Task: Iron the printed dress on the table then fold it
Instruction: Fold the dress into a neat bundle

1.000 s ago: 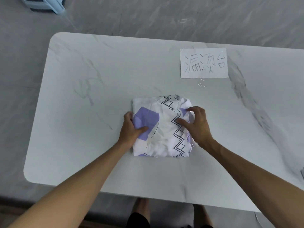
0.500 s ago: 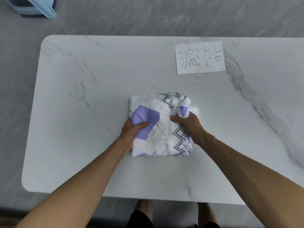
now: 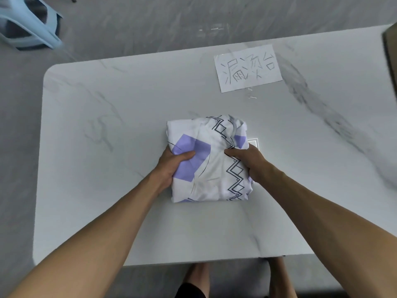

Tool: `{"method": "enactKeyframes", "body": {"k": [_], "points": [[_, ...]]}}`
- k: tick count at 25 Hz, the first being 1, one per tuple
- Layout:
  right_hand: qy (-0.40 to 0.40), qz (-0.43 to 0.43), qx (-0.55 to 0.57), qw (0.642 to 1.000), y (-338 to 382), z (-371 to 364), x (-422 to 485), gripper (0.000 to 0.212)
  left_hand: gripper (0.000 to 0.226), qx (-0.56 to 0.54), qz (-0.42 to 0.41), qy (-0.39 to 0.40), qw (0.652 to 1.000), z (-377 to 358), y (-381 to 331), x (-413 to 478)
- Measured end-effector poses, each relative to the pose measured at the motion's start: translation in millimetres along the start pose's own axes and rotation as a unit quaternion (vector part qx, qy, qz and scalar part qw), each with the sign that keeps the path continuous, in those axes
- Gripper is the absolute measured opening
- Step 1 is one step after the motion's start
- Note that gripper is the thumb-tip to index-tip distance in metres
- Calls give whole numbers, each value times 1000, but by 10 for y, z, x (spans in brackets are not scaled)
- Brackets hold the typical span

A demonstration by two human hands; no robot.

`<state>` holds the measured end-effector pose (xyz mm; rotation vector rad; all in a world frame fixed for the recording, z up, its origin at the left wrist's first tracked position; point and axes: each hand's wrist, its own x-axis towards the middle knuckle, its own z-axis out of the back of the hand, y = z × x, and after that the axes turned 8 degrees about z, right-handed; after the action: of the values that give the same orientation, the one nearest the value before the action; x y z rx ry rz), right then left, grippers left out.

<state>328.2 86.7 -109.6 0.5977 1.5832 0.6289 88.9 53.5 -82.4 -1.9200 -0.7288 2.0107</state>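
The dress point(image 3: 214, 168), folded into a compact square, lies mid-frame on the counter point(image 3: 107, 125), so folding looks nearly finished and ironing presumably done, though no iron shows. The left hand point(image 3: 169, 166) and right hand point(image 3: 251, 163) grip its two sides, thumbs on top and fingers curled round the edges. The counter is pale and marble-patterned, with a handwritten paper sign point(image 3: 247, 68) at upper right; beyond it are grey floor point(image 3: 150, 24) and a light blue stool point(image 3: 28, 24) at upper left.

Before me stands a white marble-look table point(image 3: 103, 201) with grey veins and rounded corners. A paper point(image 3: 247, 68) with handwritten characters lies flat on its far right part. Beyond it is a grey marbled floor point(image 3: 139, 24), where a pale blue stool point(image 3: 30, 24) stands at far left.
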Motion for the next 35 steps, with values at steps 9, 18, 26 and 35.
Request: {"method": "enactKeyframes", "body": {"k": [9,18,26,35], "points": [[-3,26,114,993,995,753,-1345,44,44,123,-62,58,989,-869,-1096,-1351],[-96,17,191,977,1958,2910,-3183,39,36,203,-92,208,952,-3251,-1618,-3265],[-152,47,284,946,2174,5028,-4451,49,36,213,-73,300,927,-5602,-1587,-4221],[-212,114,351,905,2287,6971,-4989,38,39,254,24,404,878,-7920,-1641,-4198]]}}
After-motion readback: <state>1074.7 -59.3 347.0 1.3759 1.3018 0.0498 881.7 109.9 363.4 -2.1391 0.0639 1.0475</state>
